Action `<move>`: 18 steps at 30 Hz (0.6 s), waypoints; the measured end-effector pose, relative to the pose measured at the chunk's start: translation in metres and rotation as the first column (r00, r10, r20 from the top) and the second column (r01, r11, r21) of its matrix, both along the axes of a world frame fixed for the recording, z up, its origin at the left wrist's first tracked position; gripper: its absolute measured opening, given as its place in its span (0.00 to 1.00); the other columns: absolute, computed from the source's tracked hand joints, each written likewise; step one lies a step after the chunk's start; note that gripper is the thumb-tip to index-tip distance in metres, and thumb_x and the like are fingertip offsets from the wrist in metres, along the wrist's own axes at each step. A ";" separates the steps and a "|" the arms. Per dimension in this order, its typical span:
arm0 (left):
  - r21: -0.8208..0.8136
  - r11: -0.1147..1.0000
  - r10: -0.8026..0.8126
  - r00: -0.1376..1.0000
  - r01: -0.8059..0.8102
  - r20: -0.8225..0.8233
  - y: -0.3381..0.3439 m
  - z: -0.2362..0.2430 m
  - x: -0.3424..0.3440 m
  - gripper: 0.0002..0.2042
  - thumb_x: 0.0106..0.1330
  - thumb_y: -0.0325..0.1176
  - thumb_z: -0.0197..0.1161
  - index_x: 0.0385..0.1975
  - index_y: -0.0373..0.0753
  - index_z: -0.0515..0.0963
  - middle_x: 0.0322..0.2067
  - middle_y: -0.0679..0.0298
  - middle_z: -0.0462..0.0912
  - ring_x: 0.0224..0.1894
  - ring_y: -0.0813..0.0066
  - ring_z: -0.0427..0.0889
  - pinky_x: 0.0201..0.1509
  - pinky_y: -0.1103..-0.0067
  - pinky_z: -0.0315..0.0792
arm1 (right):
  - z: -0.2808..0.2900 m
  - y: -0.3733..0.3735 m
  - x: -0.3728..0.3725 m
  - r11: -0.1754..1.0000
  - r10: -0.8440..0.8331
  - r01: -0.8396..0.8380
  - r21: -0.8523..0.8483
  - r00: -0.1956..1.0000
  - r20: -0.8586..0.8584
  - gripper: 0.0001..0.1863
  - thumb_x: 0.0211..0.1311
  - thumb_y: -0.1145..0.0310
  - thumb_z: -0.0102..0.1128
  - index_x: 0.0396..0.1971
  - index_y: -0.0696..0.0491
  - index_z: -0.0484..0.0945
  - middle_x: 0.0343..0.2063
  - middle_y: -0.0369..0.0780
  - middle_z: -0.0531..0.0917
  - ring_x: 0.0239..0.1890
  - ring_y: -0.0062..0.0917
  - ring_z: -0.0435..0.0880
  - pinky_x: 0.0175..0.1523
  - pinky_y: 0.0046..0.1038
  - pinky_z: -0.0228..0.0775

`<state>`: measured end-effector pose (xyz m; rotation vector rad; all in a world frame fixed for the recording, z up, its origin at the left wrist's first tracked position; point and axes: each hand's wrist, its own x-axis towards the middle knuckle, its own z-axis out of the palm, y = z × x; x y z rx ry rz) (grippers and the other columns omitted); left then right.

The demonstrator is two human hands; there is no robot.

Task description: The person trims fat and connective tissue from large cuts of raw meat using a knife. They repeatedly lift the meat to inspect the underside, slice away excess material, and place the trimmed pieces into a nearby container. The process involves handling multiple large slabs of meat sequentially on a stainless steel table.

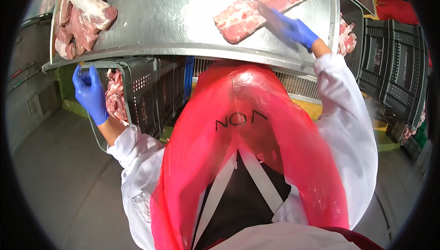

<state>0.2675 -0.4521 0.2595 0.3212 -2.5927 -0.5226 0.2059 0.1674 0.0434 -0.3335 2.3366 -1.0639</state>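
My right hand (295, 31), in a blue glove, grips a knife (265, 12). Its blade reaches over a long slab of raw meat (238, 21) lying slantwise on the steel table (156, 18); whether the edge touches the meat cannot be made out. My left hand (90, 95), also blue-gloved, hovers off the table's front left edge, beside a grey crate (133, 87) of meat pieces (116, 96). Its fingers are bent but apart, with nothing visible in them.
Several raw meat chunks (87, 11) are heaped on the table's left end. Black perforated crates (392, 62) stand to the right, with meat trimmings (347, 37) in the nearer one. My red apron (238, 94) is close against the table's front edge.
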 end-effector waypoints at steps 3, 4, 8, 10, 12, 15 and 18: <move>0.053 0.993 -0.111 0.993 0.109 0.039 0.037 -0.009 -0.006 0.18 0.67 0.29 0.69 0.55 0.32 0.75 0.24 0.71 0.77 0.26 0.86 0.71 0.31 0.84 0.69 | -0.006 0.000 -0.021 0.995 0.077 -0.079 -0.057 0.996 -0.039 0.38 0.67 0.64 0.56 0.75 0.28 0.55 0.41 0.44 0.87 0.41 0.36 0.86 0.53 0.36 0.75; 0.089 0.983 -0.160 0.987 0.158 0.015 0.041 -0.013 -0.004 0.19 0.67 0.28 0.68 0.56 0.33 0.75 0.25 0.71 0.77 0.26 0.86 0.71 0.32 0.85 0.69 | -0.016 0.012 -0.023 0.989 0.139 -0.143 -0.035 0.986 -0.090 0.38 0.68 0.64 0.56 0.75 0.28 0.54 0.39 0.45 0.86 0.40 0.35 0.85 0.53 0.36 0.75; 0.217 0.960 -0.180 0.984 0.176 0.000 0.074 -0.020 0.006 0.20 0.67 0.27 0.68 0.57 0.33 0.74 0.27 0.70 0.79 0.27 0.86 0.72 0.33 0.84 0.70 | -0.040 0.020 -0.042 0.948 0.317 -0.319 0.017 0.931 -0.184 0.39 0.67 0.66 0.55 0.75 0.24 0.54 0.36 0.50 0.85 0.35 0.36 0.83 0.50 0.36 0.76; 0.198 0.966 -0.167 0.986 0.163 0.002 0.096 -0.027 0.008 0.20 0.66 0.26 0.68 0.57 0.34 0.74 0.28 0.70 0.79 0.27 0.86 0.72 0.34 0.85 0.70 | -0.033 0.001 -0.060 0.917 0.398 -0.396 0.047 0.909 -0.122 0.40 0.66 0.66 0.55 0.74 0.23 0.54 0.37 0.51 0.85 0.34 0.37 0.84 0.49 0.38 0.76; 0.250 0.957 -0.153 0.988 0.144 0.015 0.118 -0.027 0.013 0.20 0.66 0.25 0.68 0.57 0.34 0.74 0.28 0.71 0.78 0.29 0.86 0.72 0.35 0.85 0.70 | -0.030 0.002 -0.066 0.885 0.465 -0.462 0.057 0.879 -0.107 0.40 0.65 0.67 0.55 0.74 0.22 0.54 0.37 0.52 0.85 0.34 0.39 0.83 0.49 0.39 0.75; 0.265 0.948 -0.170 0.984 0.177 -0.049 0.137 -0.027 0.024 0.20 0.66 0.23 0.66 0.58 0.34 0.74 0.30 0.72 0.78 0.30 0.87 0.72 0.36 0.85 0.70 | -0.023 0.010 -0.067 0.826 0.564 -0.560 0.067 0.817 -0.124 0.41 0.64 0.68 0.54 0.74 0.22 0.53 0.34 0.52 0.84 0.33 0.42 0.83 0.48 0.40 0.75; 0.367 0.904 -0.198 0.975 0.221 -0.099 0.150 -0.041 0.023 0.20 0.66 0.21 0.65 0.58 0.34 0.73 0.31 0.73 0.76 0.32 0.87 0.72 0.37 0.86 0.69 | -0.003 -0.002 -0.060 0.766 0.643 -0.634 0.110 0.753 -0.140 0.40 0.65 0.67 0.52 0.74 0.21 0.53 0.31 0.54 0.82 0.32 0.43 0.82 0.46 0.41 0.74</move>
